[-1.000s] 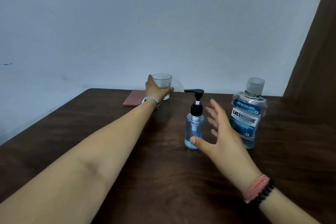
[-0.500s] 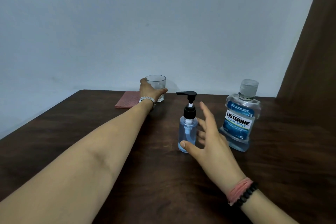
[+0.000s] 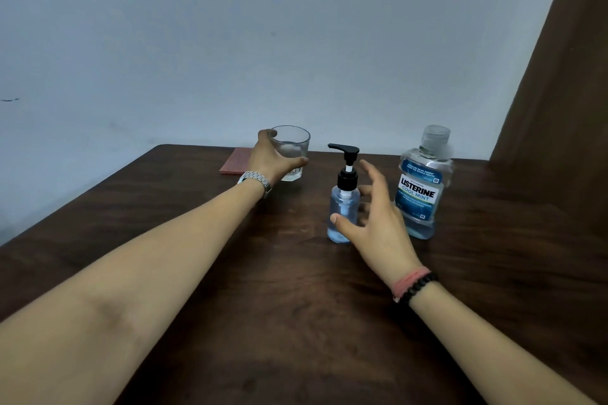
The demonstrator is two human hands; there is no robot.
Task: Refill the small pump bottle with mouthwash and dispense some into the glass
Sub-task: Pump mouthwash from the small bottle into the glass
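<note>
A small clear pump bottle (image 3: 343, 204) with a black pump head and pale blue liquid stands upright mid-table. My right hand (image 3: 378, 223) is open around its right side, the thumb by its lower body and the fingers spread behind it. To the right stands a large mouthwash bottle (image 3: 422, 189) with a blue label and a clear cap. At the back, my left hand (image 3: 271, 158) grips a clear glass (image 3: 292, 149), thumb and fingers wrapped round it.
The dark wooden table (image 3: 296, 306) runs up to a pale wall. A pink mat (image 3: 237, 161) lies at the back, just left of the glass. A brown curtain (image 3: 566, 92) hangs at the right edge.
My left hand has closed round the glass and drawn it off the pink mat toward the pump bottle. My right hand has come in closer round the pump bottle.
</note>
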